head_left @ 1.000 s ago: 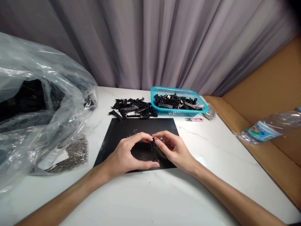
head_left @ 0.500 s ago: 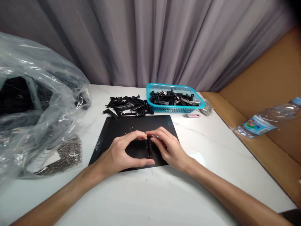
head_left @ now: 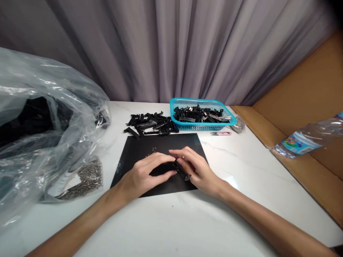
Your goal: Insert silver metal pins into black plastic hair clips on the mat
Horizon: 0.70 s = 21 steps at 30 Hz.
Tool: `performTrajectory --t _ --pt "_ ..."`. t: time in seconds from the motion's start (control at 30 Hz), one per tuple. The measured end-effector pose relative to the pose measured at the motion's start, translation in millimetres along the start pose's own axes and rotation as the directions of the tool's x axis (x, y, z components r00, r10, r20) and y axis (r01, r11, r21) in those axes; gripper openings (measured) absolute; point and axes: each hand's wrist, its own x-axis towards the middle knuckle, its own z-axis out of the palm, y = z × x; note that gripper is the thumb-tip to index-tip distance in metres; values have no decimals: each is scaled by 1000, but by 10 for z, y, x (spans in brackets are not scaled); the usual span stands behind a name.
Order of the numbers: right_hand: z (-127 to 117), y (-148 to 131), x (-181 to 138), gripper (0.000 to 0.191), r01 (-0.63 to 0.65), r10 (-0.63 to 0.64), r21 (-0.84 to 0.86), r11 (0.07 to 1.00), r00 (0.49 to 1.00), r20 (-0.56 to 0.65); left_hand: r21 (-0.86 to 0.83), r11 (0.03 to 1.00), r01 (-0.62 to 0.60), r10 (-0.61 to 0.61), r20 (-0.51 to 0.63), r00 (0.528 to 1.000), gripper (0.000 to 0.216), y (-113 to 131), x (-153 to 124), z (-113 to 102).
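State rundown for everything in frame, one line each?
left hand: pinching the black clip, resting on the mat
right hand: gripping the same clip
black clip: held between both hands, tilted, low over the mat
black mat: flat on the table
blue basket: upright, holding black clips
loose clip pile: heaped beside the basket
plastic bag: crumpled, mouth open
water bottle: lying on its side
pink snips: lying flat

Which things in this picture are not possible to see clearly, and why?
- Black clip, head view: mostly covered by left hand and right hand.
- Small metal pieces on black mat: too small to identify.
- Plastic bag contents: blurred by film, cut by left edge.
- Bottle: cut by right edge.
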Motion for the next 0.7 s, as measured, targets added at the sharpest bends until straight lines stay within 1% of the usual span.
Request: performTrajectory --t 0.07,0.17,0.23,0.33,0.37,0.43,0.5,0.53,0.57,0.6,0.63,0.67,0.7 --pt "4 -9 0 37 6 -8 33 999 999 49 5 998 -59 59 -72 996 23 -27 2 8" --pt "16 -33 4 39 -8 4 73 997 998 62 -6 994 -106 105 -109 988 20 -48 -7 20" --pt "20 -67 11 38 -45 41 109 993 998 42 -20 995 -98 95 -125 988 17 -29 -17 30" --pt "30 -139 17 36 -92 91 172 981 996 16 -34 996 -86 79 -165 983 21 33 -31 39" --pt "37 -160 18 36 -92 91 182 979 996 12 -41 996 -80 71 -185 980 23 49 -33 32" --pt "49 -178 26 38 -69 68 175 982 998 12 -54 998 -42 32 -167 985 28 53 -27 -12" --pt "24 -140 63 39 -33 35 117 993 999 -9 -43 999 32 -35 -82 996 37 -4 -4 -100" --pt "-20 -97 99 39 -19 21 61 998 999 -39 -18 994 112 -113 -36 993 45 -57 12 -156" --pt "-94 -38 151 40 -13 11 -16 1000 995 -97 20 988 153 -153 -29 988 43 -124 29 -216" --pt "-200 33 218 41 -25 5 -117 993 985 -170 81 980 184 -182 -25 983 34 -202 43 -275" --pt "-337 112 301 41 -72 14 -230 970 970 -245 170 964 204 -199 -46 979 26 -285 53 -329" --pt "-499 194 394 41 -170 39 -349 922 935 -351 280 937 208 -206 -35 978 23 -369 57 -376" --pt "-676 275 493 41 -303 73 -447 842 884 -462 383 900 210 -218 -24 976 21 -447 54 -412"
